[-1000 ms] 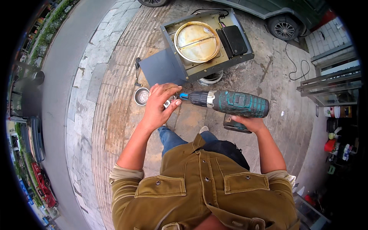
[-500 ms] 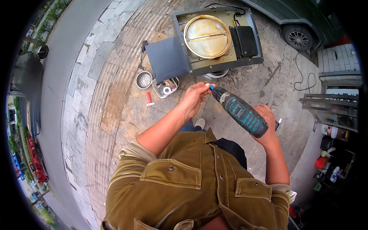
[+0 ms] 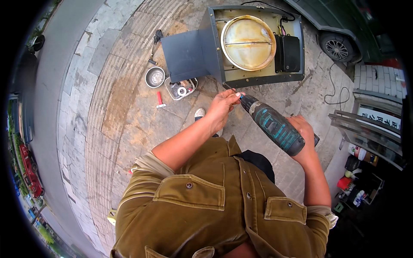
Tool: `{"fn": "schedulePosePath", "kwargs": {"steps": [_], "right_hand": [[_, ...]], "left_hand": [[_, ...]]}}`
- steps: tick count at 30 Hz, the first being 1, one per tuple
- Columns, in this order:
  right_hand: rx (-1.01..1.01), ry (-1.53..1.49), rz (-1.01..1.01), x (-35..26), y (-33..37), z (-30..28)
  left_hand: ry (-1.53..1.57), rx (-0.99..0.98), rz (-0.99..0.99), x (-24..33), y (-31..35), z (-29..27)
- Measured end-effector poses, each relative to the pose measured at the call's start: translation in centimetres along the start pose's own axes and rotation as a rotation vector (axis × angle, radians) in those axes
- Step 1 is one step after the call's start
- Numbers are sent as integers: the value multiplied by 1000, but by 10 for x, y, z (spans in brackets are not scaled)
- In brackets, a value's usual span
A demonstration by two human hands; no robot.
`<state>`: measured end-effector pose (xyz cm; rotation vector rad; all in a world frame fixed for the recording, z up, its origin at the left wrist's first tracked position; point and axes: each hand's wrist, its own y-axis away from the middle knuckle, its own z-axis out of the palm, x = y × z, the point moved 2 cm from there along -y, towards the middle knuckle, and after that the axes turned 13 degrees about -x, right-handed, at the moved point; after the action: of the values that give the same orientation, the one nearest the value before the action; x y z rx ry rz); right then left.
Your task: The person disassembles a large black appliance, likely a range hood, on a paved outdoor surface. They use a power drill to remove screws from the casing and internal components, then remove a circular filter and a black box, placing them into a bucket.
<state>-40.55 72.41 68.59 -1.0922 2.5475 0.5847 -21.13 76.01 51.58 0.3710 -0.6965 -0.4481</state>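
Note:
My right hand [image 3: 303, 131] grips a black and teal cordless drill [image 3: 275, 129], its nose pointing up and to the left. At the drill's nose is a small blue tip [image 3: 241, 97]. The fingers of my left hand [image 3: 221, 108] are pinched together right beside that tip; what they hold is too small to make out. Just beyond both hands stands an open dark grey metal box [image 3: 262, 80]. Inside it is a round, brown-stained metal cover [image 3: 249, 51], with a black box [image 3: 289, 53] and wires to its right.
A dark panel [image 3: 185, 53] extends left of the metal box. On the paving lie a steel bowl [image 3: 155, 77], a tray of small parts [image 3: 175, 95], a red-handled scraper [image 3: 160, 99] and a black-headed tool [image 3: 155, 43]. A parked vehicle's wheel [image 3: 337, 47] and a loose cable [image 3: 337, 102] are at right.
The metal box and ground items have shifted in view, the box up and right, the bowl and tray up and left. My left fingers stay at the drill's tip; a shoe shows further left.

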Motion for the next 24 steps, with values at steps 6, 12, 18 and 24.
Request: {"fn": "schedulePosePath", "kwargs": {"steps": [6,12,18,24], "right_hand": [[-46,54,8,-3,-4,-7],[-47,70,-5,-4,-5,-7],[-60,100,-13,-10,-10,-11],[-68,129,-18,-10,-8,-12]], "left_hand": [[-14,-21,-6,3,3,1],[6,-10,10,3,4,3],[-1,17,10,0,5,0],[17,-9,25,-4,2,1]]}}
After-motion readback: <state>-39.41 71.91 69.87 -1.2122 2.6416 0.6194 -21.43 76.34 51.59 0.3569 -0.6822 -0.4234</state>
